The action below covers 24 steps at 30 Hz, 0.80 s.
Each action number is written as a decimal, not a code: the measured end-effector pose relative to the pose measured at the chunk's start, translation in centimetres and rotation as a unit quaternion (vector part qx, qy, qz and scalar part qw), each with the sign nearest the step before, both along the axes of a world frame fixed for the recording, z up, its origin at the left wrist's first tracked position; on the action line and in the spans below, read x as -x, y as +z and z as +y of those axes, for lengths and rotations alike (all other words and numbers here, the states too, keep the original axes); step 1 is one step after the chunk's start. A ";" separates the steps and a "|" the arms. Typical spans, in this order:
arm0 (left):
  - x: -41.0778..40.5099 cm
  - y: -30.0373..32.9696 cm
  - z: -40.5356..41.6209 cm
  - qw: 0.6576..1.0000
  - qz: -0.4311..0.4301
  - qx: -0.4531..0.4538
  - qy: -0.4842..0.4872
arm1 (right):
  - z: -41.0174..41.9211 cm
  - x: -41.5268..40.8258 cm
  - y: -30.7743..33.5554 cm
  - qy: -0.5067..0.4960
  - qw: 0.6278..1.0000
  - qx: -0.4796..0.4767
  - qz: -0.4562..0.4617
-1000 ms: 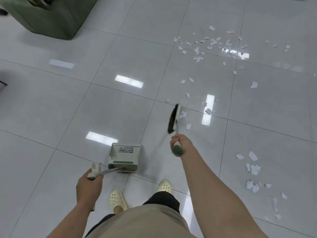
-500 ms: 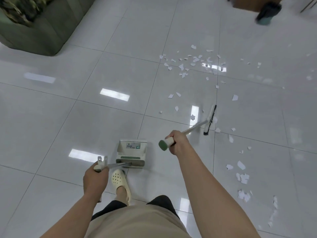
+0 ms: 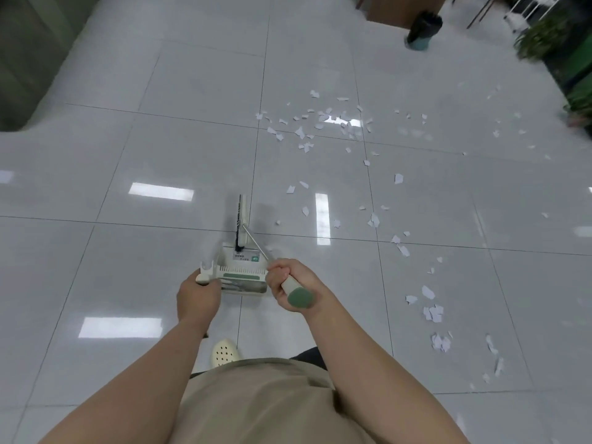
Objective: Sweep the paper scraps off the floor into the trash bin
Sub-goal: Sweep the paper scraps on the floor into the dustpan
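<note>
Most of the job is still ahead, I'd say: the paper scraps (image 3: 323,121) lie thick across the tiles up ahead, with a looser trail running down the person's right side to another small heap (image 3: 433,312) near their feet. Whether anything has made it into the dustpan (image 3: 245,277) I can't tell from here; its inside is mostly hidden. The trash bin (image 3: 423,27) looks to be the dark container standing far off at the top of the room, well apart from the mess, though it is blurred and I'm not certain of it. The right hand (image 3: 288,282) is wrapped tight around the broom handle (image 3: 296,291) just below its green end cap, and the broom head (image 3: 241,222) sits on the floor right at the mouth of the dustpan. The left hand (image 3: 198,294) curls around the top of the dustpan's handle, keeping the pan on the floor in front of the person's pale shoe (image 3: 224,352).
</note>
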<state>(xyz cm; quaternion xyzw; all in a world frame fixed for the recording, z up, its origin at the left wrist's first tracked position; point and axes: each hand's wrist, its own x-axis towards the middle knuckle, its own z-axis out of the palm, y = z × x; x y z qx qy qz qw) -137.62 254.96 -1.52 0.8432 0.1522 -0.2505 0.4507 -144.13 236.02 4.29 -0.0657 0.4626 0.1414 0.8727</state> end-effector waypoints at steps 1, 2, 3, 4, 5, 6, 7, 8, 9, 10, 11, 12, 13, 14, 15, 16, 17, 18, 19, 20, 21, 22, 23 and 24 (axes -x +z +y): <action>-0.2 -0.1 0.3 1.000 0.000 0.001 0.000 | 0.2 -0.4 -0.1 0.005 1.000 0.001 0.001; -0.6 -0.3 0.5 1.000 0.001 0.004 0.004 | 0.1 -0.8 -0.2 0.005 1.000 0.000 0.000; -1.0 -0.4 0.6 1.000 0.003 0.005 0.007 | -0.1 -1.0 -0.4 0.000 1.000 -0.004 -0.002; -1.5 -0.5 0.7 1.000 0.005 0.005 0.010 | -0.4 -1.3 -0.6 -0.010 1.000 -0.015 -0.002; -2.0 -0.6 0.7 1.000 0.006 0.004 0.014 | -0.8 -1.7 -0.8 -0.018 1.000 -0.025 0.000; -2.5 -0.7 0.7 1.000 0.008 0.002 0.018 | -1.2 -2.1 -1.0 -0.023 0.999 -0.030 0.002; -2.9 -0.8 0.6 1.000 0.009 -0.002 0.021 | -1.8 -2.4 -1.3 -0.026 0.999 -0.031 0.007; -3.1 -0.8 0.4 1.000 0.010 -0.008 0.021 | -2.4 -2.7 -1.6 -0.028 0.999 -0.028 0.011; -3.3 -0.8 0.1 1.000 0.011 -0.013 0.019 | -3.1 -3.1 -2.1 -0.030 0.999 -0.025 0.014; -3.4 -0.9 -0.2 1.000 0.012 -0.018 0.014 | -3.9 -3.4 -2.7 -0.033 0.999 -0.023 0.019; -3.5 -1.0 -0.7 1.000 0.010 -0.022 0.009 | -4.9 -3.7 -3.3 -0.037 0.999 -0.021 0.024; -3.6 -1.0 -1.2 1.000 0.006 -0.028 0.004 | -6.0 -4.0 -4.0 -0.038 0.999 -0.015 0.033; -3.7 -1.1 -1.9 0.999 0.003 -0.035 -0.001 | -7.3 -4.3 -4.6 -0.038 0.998 -0.006 0.044; -3.8 -1.1 -2.7 0.999 0.001 -0.045 -0.005 | -8.7 -4.6 -5.1 -0.037 0.998 0.007 0.055; -4.0 -1.1 -3.5 0.999 -0.001 -0.053 -0.009 | -10.3 -5.0 -5.4 -0.037 0.997 0.021 0.066; -4.2 -1.1 -4.6 0.998 -0.004 -0.060 -0.010 | -12.1 -5.4 -5.7 -0.040 0.996 0.035 0.076; -4.4 -1.1 -5.7 0.998 -0.004 -0.063 -0.011 | -14.1 -5.7 -5.8 -0.042 0.994 0.049 0.085; -4.5 -1.0 -7.0 0.998 -0.002 -0.065 -0.012 | -16.2 -6.0 -6.0 -0.041 0.993 0.065 0.093; -4.6 -0.8 -8.5 0.998 -0.002 -0.067 -0.014 | -18.5 -6.2 -6.1 -0.037 0.991 0.083 0.103; -4.7 -0.8 -10.1 0.997 -0.003 -0.071 -0.014 | -21.1 -6.4 -6.2 -0.031 0.988 0.101 0.116; -4.7 -0.6 -11.4 0.997 -0.005 -0.073 -0.014 | -23.2 -6.5 -6.3 -0.024 0.984 0.119 0.129; -4.8 -0.4 -12.7 0.997 -0.009 -0.077 -0.016 | -25.4 -6.4 -6.4 -0.012 0.980 0.137 0.147; -4.9 -0.3 -14.2 0.996 -0.010 -0.084 -0.022 | -27.9 -6.3 -6.6 0.005 0.973 0.158 0.168; -4.9 -0.2 -15.5 0.995 -0.012 -0.092 -0.027 | -30.3 -6.0 -6.8 0.026 0.963 0.187 0.193</action>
